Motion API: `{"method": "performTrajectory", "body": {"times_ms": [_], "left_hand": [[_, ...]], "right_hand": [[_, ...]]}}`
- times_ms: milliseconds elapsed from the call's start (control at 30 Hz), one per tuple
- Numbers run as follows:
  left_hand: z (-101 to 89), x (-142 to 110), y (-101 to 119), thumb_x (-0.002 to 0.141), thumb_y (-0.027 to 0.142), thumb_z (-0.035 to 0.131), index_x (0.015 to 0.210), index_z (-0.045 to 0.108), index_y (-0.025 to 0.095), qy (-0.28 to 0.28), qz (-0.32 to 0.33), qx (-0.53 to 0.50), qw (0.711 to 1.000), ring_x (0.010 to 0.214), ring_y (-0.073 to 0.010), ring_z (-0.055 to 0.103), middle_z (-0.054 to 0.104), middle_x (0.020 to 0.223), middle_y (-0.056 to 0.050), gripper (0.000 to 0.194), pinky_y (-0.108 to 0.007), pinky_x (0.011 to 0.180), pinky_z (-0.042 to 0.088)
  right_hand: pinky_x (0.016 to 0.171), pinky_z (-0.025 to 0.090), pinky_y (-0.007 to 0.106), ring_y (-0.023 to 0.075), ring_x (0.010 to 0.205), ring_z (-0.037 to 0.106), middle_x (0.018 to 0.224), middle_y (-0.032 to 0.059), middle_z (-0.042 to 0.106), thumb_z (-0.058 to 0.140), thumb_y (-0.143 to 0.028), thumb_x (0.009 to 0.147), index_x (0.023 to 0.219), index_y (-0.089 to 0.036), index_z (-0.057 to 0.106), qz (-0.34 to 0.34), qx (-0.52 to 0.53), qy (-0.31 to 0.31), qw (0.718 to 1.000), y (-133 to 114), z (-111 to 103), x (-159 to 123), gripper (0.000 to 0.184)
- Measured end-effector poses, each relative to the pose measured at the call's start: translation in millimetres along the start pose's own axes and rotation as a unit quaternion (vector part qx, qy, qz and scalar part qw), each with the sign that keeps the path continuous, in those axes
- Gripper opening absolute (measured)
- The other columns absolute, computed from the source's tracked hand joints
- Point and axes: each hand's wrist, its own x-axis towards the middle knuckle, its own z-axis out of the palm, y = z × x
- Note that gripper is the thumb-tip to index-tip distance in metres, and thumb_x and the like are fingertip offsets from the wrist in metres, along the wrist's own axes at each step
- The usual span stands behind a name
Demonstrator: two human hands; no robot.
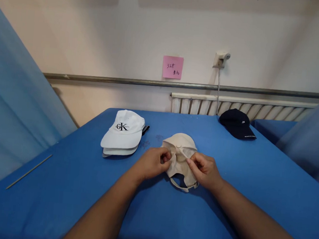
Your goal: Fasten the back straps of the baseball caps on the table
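Note:
A beige baseball cap [181,168] rests on the blue table with its back strap and curved opening toward me. My left hand [155,162] pinches its fabric on the left side, fingers curled. On the right side my right hand [205,170] grips the cap's fabric between thumb and fingers. The cloth between both hands is creased and folded. To the left sits a stack of white caps [125,131], the top one marked with black "CK" letters. A dark navy cap [237,123] lies at the far right of the table.
The blue table [72,186] reaches back to a wall with a metal rail [123,81] and a radiator [250,108]. A thin stick [29,171] lies at the left edge. Blue curtains [20,85] hang at both sides. A pink note [172,67] and a plugged socket [220,60] are on the wall.

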Motion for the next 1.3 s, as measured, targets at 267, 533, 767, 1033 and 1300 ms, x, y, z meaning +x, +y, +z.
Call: {"method": "performTrajectory", "body": {"times_ms": [267, 533, 767, 1033, 1300], "left_hand": [[-16.7, -3, -3, 0.067, 0.017, 0.053, 0.068, 0.058, 0.019, 0.002, -0.049, 0.042, 0.998, 0.055, -0.012, 0.05, 0.06, 0.064, 0.002, 0.006, -0.023, 0.05, 0.033], [-9.3, -2, -4, 0.076, 0.03, 0.059, 0.081, 0.06, 0.018, 0.035, -0.017, -0.053, 0.998, 0.061, -0.0124, 0.053, 0.059, 0.069, 0.002, 0.013, -0.023, 0.056, 0.039], [-5.9, 1, -7, 0.08, 0.03, 0.056, 0.069, 0.059, 0.016, 0.059, -0.025, -0.069, 0.996, 0.058, -0.011, 0.047, 0.056, 0.064, 0.001, 0.017, -0.022, 0.054, 0.035], [-8.7, 1, -10, 0.081, 0.036, 0.058, 0.077, 0.058, 0.015, 0.06, -0.031, -0.214, 0.974, 0.061, -0.0105, 0.049, 0.055, 0.068, 0.001, 0.021, -0.022, 0.057, 0.041], [-22.1, 0, -21, 0.08, 0.027, 0.053, 0.075, 0.059, 0.017, 0.114, -0.031, -0.019, 0.993, 0.064, -0.0123, 0.053, 0.06, 0.07, 0.001, 0.013, -0.023, 0.059, 0.04]], "right_hand": [[0.055, 0.034, 0.025, 0.0116, 0.054, 0.045, 0.059, -0.0024, 0.047, 0.049, -0.028, 0.091, 0.067, -0.021, 0.048, 0.007, -0.01, 0.054, 0.998, 7, 0, 1, 0.025], [0.054, 0.034, 0.024, 0.0103, 0.053, 0.044, 0.058, -0.0034, 0.047, 0.052, -0.026, 0.091, 0.067, -0.02, 0.049, -0.024, 0.014, 0.033, 0.999, 9, 4, 0, 0.024], [0.056, 0.035, 0.024, 0.0103, 0.056, 0.047, 0.061, -0.0031, 0.05, 0.054, -0.025, 0.09, 0.07, -0.02, 0.051, -0.042, 0.016, 0.033, 0.998, 9, 6, 0, 0.021], [0.056, 0.036, 0.024, 0.01, 0.055, 0.046, 0.061, -0.0032, 0.049, 0.055, -0.023, 0.09, 0.071, -0.02, 0.05, -0.046, 0.03, 0.071, 0.996, 8, 6, 1, 0.02], [0.056, 0.033, 0.025, 0.0096, 0.055, 0.043, 0.061, -0.0033, 0.049, 0.058, -0.021, 0.088, 0.07, -0.02, 0.049, -0.135, 0.028, 0.019, 0.99, -10, 5, -7, 0.02]]}}
